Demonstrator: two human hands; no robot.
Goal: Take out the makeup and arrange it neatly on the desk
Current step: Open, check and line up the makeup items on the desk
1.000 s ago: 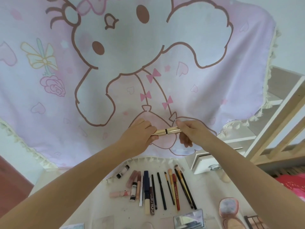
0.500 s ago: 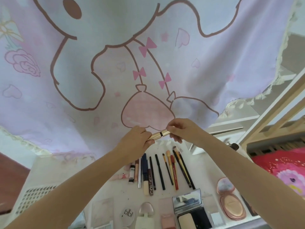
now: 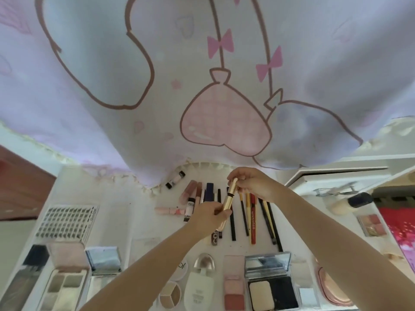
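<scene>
**Gold tube over the pencil row: risk of knocking the line out**

Left of the desk (image 3: 116, 198): a lash tray (image 3: 65, 221) and open palettes (image 3: 65, 281) are laid flat near the front edge. No risk is seen there unless the left forearm is dragged back low across them.

Centre: the gold tube (image 3: 229, 198) is held in the air, tilted, just above the row of pencils and brushes (image 3: 249, 216). Its lower end is pinched by the left hand (image 3: 211, 214), fingers curled round it. Its upper end is gripped by the right hand (image 3: 253, 185), also curled. Neither hand is free. A dark band is seen at mid-tube; whether the cap is fully seated cannot be told.

Risks, as judged:
- If the cap is loose, it could be pulled off, and the body dropped onto the row.
- The gap for it looks narrow. If the tube is set down at this tilt, neighbouring sticks could be rolled or fanned out of parallel.
- The round tube may roll once released.

Right: a red pencil (image 3: 253, 217) and dark brushes lie directly under the right wrist and could be swept. Further right, a small blush palette (image 3: 371, 224) sits near the desk's edge, well apart from the hands.
</scene>
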